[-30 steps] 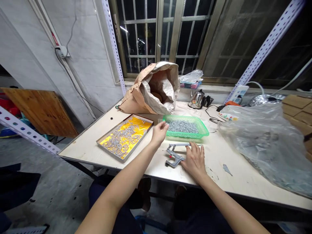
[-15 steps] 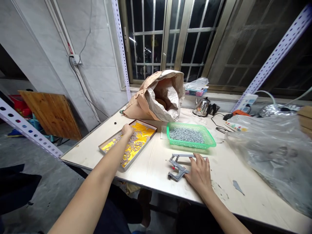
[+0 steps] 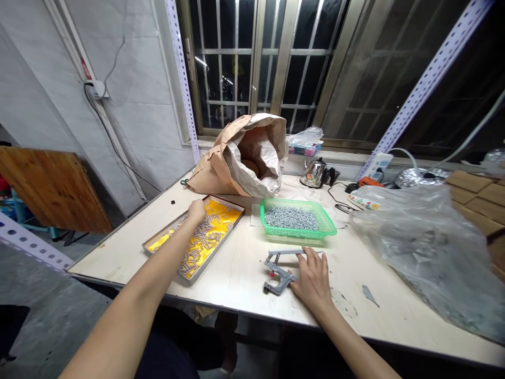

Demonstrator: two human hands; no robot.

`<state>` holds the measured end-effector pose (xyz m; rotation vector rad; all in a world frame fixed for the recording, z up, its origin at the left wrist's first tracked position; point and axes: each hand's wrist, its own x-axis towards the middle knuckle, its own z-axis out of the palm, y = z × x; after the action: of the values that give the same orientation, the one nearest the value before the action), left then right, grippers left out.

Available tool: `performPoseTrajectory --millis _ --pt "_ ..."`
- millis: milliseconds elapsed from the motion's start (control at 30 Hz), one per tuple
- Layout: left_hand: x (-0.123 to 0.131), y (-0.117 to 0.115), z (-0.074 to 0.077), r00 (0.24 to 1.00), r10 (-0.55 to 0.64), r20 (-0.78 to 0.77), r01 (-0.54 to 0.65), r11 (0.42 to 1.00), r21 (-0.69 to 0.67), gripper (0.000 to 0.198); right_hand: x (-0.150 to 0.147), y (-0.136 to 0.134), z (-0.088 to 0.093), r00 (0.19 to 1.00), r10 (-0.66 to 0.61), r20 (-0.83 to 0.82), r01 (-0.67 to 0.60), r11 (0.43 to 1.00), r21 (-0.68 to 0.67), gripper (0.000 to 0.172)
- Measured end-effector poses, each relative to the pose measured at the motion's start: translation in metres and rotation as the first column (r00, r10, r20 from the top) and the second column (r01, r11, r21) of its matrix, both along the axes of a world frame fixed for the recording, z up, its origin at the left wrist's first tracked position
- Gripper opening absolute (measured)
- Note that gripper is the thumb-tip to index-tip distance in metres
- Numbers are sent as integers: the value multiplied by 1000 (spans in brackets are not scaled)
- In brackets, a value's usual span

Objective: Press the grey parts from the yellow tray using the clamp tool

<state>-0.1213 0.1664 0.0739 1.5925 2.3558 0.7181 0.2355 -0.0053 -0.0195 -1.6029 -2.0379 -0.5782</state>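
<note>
My left hand (image 3: pixel 197 211) is closed, fingers bent down at the far side of a shallow tray (image 3: pixel 216 251) with a yellow lining. Many small metallic cylinder pieces (image 3: pixel 202 237) lie scattered in that tray. My left fingertips are hidden behind the hand, so anything pinched there cannot be made out. On the table in front of me, my right hand (image 3: pixel 313 277) is wrapped over the handles of grey spring pliers (image 3: pixel 281 280), whose jaws face left. Just beyond the pliers, a green plastic basket (image 3: pixel 328 227) holds many small silver pieces (image 3: pixel 291 218).
A large open paper sack (image 3: pixel 215 168) lies behind the tray. At the back stands a metal kettle (image 3: pixel 313 173). Clear plastic sheeting (image 3: pixel 426 252) covers the table's right side, beside cardboard boxes (image 3: pixel 477 200). A grey scrap (image 3: pixel 370 296) lies right of my right hand.
The view has turned slightly right, so the table things appear further left. My left hand stays over the tray and my right hand stays on the pliers.
</note>
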Motion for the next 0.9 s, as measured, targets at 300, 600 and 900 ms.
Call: performPoseTrajectory --millis 300,600,900 --pt "111 -135 -45 618 -514 595 409 856 315 17 -10 -8 14 997 -20 -72 23 999 49 39" --pt "156 -179 -76 435 -458 775 414 866 279 67 -13 -12 15 997 -57 -56 59 997 40 45" --pt "157 -180 -71 513 -560 651 536 801 267 73 -14 -12 13 997 -73 -31 74 996 44 49"
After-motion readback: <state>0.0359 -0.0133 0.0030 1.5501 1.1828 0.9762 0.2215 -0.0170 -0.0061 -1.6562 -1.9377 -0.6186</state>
